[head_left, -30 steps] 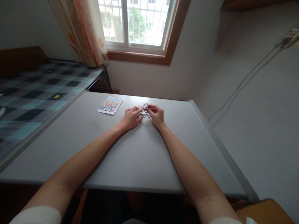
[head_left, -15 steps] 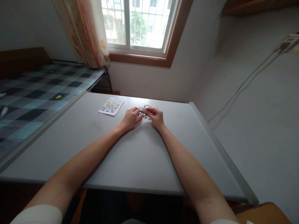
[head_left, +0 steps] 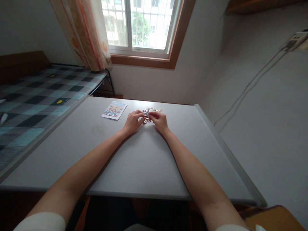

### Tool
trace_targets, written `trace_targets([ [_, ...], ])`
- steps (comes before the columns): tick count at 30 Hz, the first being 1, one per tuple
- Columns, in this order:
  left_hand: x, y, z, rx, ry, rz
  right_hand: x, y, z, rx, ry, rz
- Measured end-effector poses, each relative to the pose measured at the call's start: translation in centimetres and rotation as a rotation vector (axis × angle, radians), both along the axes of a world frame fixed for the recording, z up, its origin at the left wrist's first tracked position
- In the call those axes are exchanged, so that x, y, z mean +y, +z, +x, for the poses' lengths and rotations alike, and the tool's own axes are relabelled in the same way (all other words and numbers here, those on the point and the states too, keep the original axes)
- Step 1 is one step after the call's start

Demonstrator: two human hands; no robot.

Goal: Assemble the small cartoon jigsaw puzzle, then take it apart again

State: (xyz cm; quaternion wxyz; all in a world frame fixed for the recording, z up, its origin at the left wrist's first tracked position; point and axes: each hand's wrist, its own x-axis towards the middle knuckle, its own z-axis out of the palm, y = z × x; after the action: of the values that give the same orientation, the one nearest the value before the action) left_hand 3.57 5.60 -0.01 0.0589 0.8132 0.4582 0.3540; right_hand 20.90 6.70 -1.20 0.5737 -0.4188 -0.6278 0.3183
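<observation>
A small heap of jigsaw puzzle pieces (head_left: 147, 121) lies on the white table (head_left: 144, 160), toward its far side. My left hand (head_left: 133, 121) reaches in from the left, thumb and fingers closed in a pinch at the heap. From the other side my right hand (head_left: 159, 121) pinches a puzzle piece, its fingertips almost meeting those of the left. The pieces between the fingers are tiny and partly hidden. Left of the hands, a colourful picture sheet (head_left: 114, 110) with a white border lies flat.
A bed with a checked cover (head_left: 45, 96) stands along the table's left side. Behind the table are a window (head_left: 141, 32) and a curtain (head_left: 86, 38). A cable (head_left: 247, 86) hangs from a socket on the right wall. A wooden chair (head_left: 274, 219) is at the lower right.
The left thumb and fingers have drawn together at the heap, and the right fingertips have shifted slightly left toward them. The camera view has moved a little.
</observation>
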Motion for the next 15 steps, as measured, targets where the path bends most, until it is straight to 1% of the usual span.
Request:
trace_targets([
  [4,0.1,-0.1,-0.1,0.016,0.028,-0.007,-0.2,0.2,0.2,-0.095,-0.080,0.069],
  [9,0.1,-0.3,-0.2,0.054,0.068,0.015,-0.5,0.8,1.3,-0.265,-0.297,0.161],
  [12,-0.3,-0.1,-0.3,0.089,0.196,0.049,-0.4,0.8,2.2,-0.388,-0.424,0.153],
  [15,-0.7,0.3,-0.5,0.096,0.317,0.050,0.0,0.5,3.0,-0.435,-0.474,0.102],
])
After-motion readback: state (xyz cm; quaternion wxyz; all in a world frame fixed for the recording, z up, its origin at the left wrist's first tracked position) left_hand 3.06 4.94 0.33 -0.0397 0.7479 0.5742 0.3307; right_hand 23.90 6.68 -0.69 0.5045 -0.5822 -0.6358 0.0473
